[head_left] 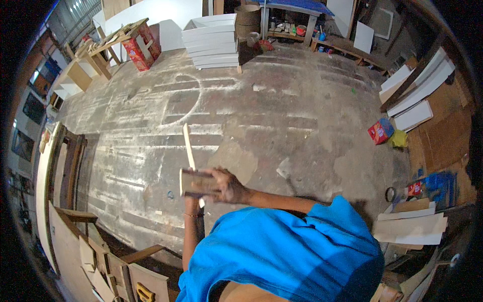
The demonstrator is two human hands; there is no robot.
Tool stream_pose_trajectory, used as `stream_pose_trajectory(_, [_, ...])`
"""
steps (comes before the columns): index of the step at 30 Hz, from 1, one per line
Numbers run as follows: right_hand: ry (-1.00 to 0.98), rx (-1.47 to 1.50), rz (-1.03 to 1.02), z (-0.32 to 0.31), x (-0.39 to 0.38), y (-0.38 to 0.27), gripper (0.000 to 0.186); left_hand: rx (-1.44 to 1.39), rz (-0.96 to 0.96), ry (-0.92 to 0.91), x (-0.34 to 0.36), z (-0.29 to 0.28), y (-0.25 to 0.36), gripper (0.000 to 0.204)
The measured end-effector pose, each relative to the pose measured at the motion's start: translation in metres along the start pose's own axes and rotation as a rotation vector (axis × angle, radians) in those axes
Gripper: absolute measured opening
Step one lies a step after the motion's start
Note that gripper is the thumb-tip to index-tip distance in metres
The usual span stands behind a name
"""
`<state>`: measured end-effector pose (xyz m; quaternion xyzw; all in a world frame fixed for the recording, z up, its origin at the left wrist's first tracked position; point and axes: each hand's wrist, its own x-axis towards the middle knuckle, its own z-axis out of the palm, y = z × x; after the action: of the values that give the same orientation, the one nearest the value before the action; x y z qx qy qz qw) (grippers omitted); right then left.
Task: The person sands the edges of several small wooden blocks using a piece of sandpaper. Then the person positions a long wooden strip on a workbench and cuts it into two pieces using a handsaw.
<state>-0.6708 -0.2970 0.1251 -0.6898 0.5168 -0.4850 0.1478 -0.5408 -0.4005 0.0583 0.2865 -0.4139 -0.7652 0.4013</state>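
A thin, pale wooden strip points away from me over the floor, and its near end shows below my hands. My left hand is closed round the strip near that end, mostly hidden under a flat brown block. Gripped in my right hand, the brown block lies across the strip; it has a pale edge on its left side and looks like a sanding block. The fingers of my right hand are slightly blurred.
White panels or trays are stacked at the back. A workbench stands back left, a blue-topped table at the back. Wooden frames and a yellow-handled saw are near left. Boards lie at right.
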Motion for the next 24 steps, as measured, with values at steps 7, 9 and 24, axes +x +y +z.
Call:
stream_pose_trajectory(7, [0.148,-0.082,0.19,0.012,0.021,0.003,0.049,0.428,-0.079,0.065,-0.022,0.012,0.032,0.032])
stream_pose_trajectory(9, [0.005,-0.079,0.08,0.032,-0.002,-0.003,0.047,0.109,-0.037,0.146,-0.016,-0.026,-0.005,0.031])
stream_pose_trajectory(24, [0.068,-0.315,0.039,0.04,-0.015,-0.024,0.041,0.031,-0.388,-0.032,-0.019,-0.025,0.008,0.031])
